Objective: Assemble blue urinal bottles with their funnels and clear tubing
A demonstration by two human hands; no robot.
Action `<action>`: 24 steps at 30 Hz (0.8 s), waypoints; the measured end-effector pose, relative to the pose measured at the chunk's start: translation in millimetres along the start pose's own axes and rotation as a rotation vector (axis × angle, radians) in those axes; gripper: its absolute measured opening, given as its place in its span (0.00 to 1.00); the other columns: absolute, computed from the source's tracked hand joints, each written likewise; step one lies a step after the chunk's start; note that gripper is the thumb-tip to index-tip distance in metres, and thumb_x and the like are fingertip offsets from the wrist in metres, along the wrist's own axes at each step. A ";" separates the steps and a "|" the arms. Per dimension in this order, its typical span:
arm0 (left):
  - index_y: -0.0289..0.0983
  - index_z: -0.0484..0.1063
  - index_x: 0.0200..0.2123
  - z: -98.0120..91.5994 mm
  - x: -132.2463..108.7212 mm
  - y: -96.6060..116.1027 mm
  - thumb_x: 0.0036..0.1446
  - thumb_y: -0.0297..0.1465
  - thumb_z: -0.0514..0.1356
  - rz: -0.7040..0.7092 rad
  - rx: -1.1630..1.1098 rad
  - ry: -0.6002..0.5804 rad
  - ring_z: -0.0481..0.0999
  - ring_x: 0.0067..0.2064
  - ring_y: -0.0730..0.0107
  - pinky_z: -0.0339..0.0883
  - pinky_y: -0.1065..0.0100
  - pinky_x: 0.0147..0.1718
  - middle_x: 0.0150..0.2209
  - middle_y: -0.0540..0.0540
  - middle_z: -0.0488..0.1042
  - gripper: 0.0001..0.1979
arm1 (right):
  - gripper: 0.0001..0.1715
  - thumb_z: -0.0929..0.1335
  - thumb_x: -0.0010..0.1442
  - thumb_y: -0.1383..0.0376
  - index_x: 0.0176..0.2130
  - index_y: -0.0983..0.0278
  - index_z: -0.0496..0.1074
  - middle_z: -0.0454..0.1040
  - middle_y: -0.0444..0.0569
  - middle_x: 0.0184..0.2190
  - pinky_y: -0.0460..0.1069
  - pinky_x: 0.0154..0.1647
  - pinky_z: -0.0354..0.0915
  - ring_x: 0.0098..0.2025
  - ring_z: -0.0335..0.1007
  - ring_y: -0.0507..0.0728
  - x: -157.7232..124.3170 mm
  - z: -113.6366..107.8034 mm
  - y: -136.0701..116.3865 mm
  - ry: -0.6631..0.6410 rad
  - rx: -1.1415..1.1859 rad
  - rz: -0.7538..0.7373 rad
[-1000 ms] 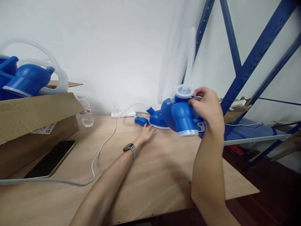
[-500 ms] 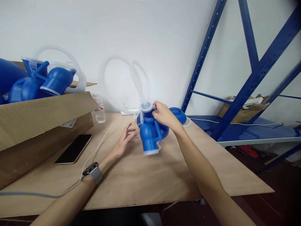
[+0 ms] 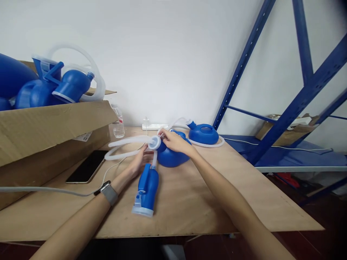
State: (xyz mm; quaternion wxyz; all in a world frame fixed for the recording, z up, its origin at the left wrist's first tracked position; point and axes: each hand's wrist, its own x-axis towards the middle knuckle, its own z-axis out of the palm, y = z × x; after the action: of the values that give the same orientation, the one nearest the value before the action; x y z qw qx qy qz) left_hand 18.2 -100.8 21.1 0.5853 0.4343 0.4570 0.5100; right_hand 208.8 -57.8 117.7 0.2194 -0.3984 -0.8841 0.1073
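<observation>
A blue plastic urinal bottle (image 3: 172, 157) rests on the table, its white-capped neck facing me. My right hand (image 3: 176, 141) reaches over its top and grips it close to the neck. My left hand (image 3: 141, 159) is at the other side of the neck, its thumb and fingers closed about the edge of the white cap (image 3: 154, 142); some fingertips are hidden. A clear hose (image 3: 121, 154) loops left from the cap. In front lies a blue handled funnel piece (image 3: 149, 184) with a white rim, a short tube end at its top.
A second blue bottle (image 3: 203, 134) with a hose stands behind on the right. At left, a cardboard box (image 3: 59, 122) holds several blue parts. A phone (image 3: 87, 167), a water bottle (image 3: 118, 124), a white cable (image 3: 108, 169), a power strip (image 3: 155, 126) and blue shelving (image 3: 271, 104) surround the work area.
My right hand has lowered the bottle, hose and funnel piece onto the table and shifted slightly left. The hose has dropped flat. My left hand, open before, has come up to the cap.
</observation>
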 end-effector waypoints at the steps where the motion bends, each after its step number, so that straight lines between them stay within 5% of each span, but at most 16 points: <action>1: 0.33 0.76 0.46 -3.4 2.1 1.8 0.59 0.55 0.57 -0.039 -0.020 0.013 0.82 0.39 0.55 0.75 0.62 0.35 0.41 0.36 0.82 0.31 | 0.23 0.60 0.63 0.74 0.55 0.64 0.70 0.80 0.52 0.47 0.52 0.49 0.66 0.47 0.75 0.59 0.1 -0.6 3.8 -0.010 -0.007 -0.025; 6: 0.37 0.74 0.48 -17.3 4.5 14.3 0.55 0.47 0.63 0.054 -0.052 0.062 0.82 0.42 0.55 0.75 0.63 0.34 0.44 0.39 0.81 0.23 | 0.30 0.65 0.64 0.70 0.65 0.62 0.65 0.76 0.53 0.58 0.56 0.63 0.61 0.59 0.71 0.60 -3.2 -10.5 24.5 -0.135 -0.004 -0.220; 10: 0.39 0.76 0.50 -13.3 -4.9 22.2 0.50 0.41 0.69 0.237 -0.026 -0.060 0.76 0.58 0.48 0.76 0.60 0.44 0.56 0.40 0.77 0.24 | 0.23 0.60 0.73 0.60 0.63 0.62 0.68 0.76 0.53 0.58 0.53 0.60 0.63 0.58 0.73 0.58 -3.4 -10.9 33.1 -0.128 0.045 -0.254; 14: 0.45 0.74 0.56 -3.9 -10.7 22.3 0.49 0.38 0.72 0.321 -0.009 -0.096 0.70 0.64 0.51 0.74 0.59 0.53 0.62 0.44 0.73 0.30 | 0.21 0.59 0.75 0.58 0.57 0.62 0.73 0.80 0.55 0.52 0.52 0.52 0.65 0.53 0.77 0.62 -1.9 1.9 23.7 -0.036 -0.224 -0.167; 19: 0.45 0.73 0.55 -3.4 -5.8 20.2 0.47 0.40 0.74 0.348 0.014 0.006 0.75 0.60 0.53 0.76 0.61 0.49 0.59 0.44 0.75 0.31 | 0.19 0.60 0.75 0.61 0.57 0.64 0.71 0.82 0.57 0.47 0.51 0.46 0.63 0.50 0.78 0.64 -2.3 15.8 10.8 0.037 -0.444 -0.047; 24: 0.35 0.75 0.47 -3.3 -3.7 18.9 0.44 0.46 0.75 0.367 0.103 0.066 0.83 0.41 0.56 0.78 0.59 0.42 0.40 0.42 0.83 0.31 | 0.21 0.57 0.76 0.62 0.63 0.62 0.65 0.82 0.53 0.48 0.49 0.47 0.63 0.51 0.78 0.61 -3.5 14.1 9.0 0.097 -0.372 -0.016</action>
State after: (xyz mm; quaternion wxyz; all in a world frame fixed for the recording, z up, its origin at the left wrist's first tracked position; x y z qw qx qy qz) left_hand 11.0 -102.4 39.2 0.4439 0.5227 0.4146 0.5982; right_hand 210.1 -54.7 100.9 0.1854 -0.4297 -0.8802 -0.0790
